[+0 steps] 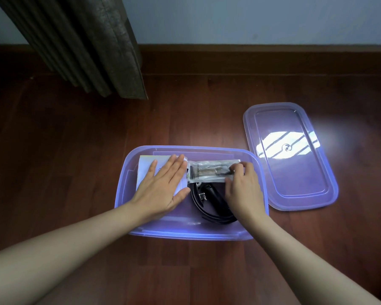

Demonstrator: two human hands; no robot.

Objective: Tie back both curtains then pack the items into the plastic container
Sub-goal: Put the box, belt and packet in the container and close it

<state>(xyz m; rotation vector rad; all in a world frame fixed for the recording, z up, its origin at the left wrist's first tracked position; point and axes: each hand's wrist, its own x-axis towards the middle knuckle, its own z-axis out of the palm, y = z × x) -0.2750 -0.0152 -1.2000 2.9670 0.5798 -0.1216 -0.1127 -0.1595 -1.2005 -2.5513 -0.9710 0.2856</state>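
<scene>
Packing step. Left hand (163, 186) lies flat, fingers spread, on white paper (147, 170) inside the container (185, 234), lower centre. Right hand (240, 186) pinches a clear packet (209, 170) over black cable (207, 208). Next likely: release, fetch lid (295, 194) at right.

Looking like a home room: dark wood floor (75, 150) filling most of the frame, pale wall (251, 18) along top, curtain (92, 47) hanging upper left.
</scene>
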